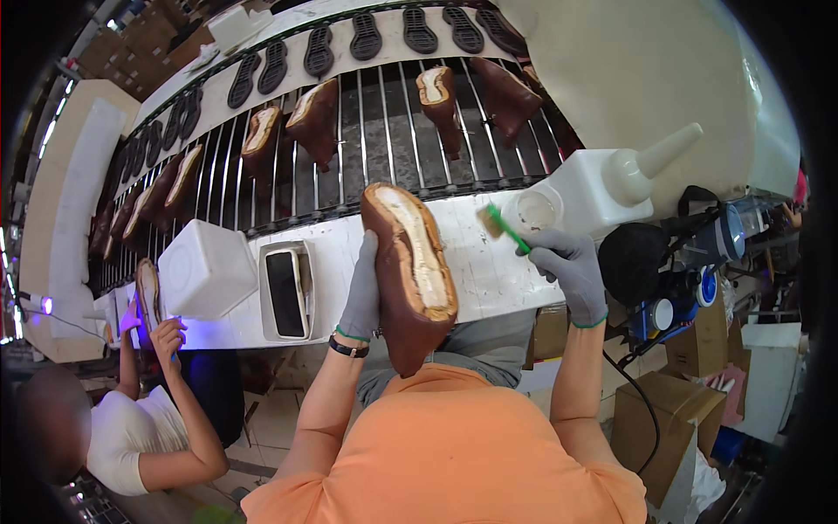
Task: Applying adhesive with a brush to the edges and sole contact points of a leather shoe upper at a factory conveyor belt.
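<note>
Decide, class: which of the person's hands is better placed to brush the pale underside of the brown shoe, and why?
The right hand. It grips the green brush, bristles raised just right of the brown shoe. The left hand is occupied holding that shoe up, pale underside facing the brush, so it cannot brush.

The shoe (408, 275) is dark brown with a cream underside, and the gloves on the left hand (362, 293) and right hand (567, 266) beside it are grey, green-edged at the cuffs. The brush (502, 225) right of the shoe has a green handle and tan bristles; the counter (489, 262) behind it is white, scuffed with dark marks.
</note>
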A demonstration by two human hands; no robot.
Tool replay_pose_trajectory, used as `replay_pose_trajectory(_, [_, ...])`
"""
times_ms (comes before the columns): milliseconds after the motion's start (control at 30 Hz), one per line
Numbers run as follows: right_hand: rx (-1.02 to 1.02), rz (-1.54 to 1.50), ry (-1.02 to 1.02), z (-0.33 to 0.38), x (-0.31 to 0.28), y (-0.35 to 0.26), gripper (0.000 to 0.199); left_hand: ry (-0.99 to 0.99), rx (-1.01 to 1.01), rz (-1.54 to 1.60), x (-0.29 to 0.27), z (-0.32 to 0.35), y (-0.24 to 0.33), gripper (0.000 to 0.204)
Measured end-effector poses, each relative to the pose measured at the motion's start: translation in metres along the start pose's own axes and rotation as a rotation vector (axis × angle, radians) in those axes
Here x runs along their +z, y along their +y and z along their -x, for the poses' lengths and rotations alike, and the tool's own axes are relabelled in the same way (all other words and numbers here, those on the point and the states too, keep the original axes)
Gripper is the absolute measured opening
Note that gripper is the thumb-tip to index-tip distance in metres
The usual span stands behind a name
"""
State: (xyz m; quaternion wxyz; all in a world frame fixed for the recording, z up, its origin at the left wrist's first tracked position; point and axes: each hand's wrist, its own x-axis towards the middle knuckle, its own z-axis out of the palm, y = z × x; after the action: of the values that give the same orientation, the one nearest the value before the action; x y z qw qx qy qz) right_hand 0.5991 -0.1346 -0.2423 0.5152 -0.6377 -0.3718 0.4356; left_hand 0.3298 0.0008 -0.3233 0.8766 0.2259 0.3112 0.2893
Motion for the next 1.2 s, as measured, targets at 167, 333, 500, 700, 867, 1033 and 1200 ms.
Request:
replay_pose_trajectory(167, [-0.207,0.058,-0.268,0.006,0.020,-0.038,0.025,0.046,0.157,-0.193,0.035,0.019,0.019,0.057])
replay_pose_trajectory(333, [-0.218,0.130,-0.395,0.016,0.022,-0.042,0.024,0.021,0.268,-0.398,0.048,0.027,0.032,0.057])
replay_pose_trajectory(500, [-0.270,0.204,-0.266,0.013,0.029,-0.037,0.026,-0.016,0.305,-0.498,0.053,0.034,0.033,0.058])
replay_pose_trajectory(700, [-0.350,0.288,-0.145,-0.005,0.039,-0.036,0.025,-0.025,0.356,-0.562,0.064,0.044,0.032,0.063])
replay_pose_trajectory(867, [-0.471,0.333,-0.111,-0.021,0.046,-0.042,0.025,-0.039,0.384,-0.659,0.068,0.050,0.034,0.066])
replay_pose_trajectory(1033, [-0.564,0.394,-0.088,-0.034,0.049,-0.053,0.024,-0.010,0.435,-0.785,0.067,0.050,0.032,0.067])
replay_pose_trajectory(1200, [-0.574,0.376,-0.013,-0.049,0.056,-0.064,0.023,0.069,0.459,-1.030,0.068,0.054,0.033,0.075])
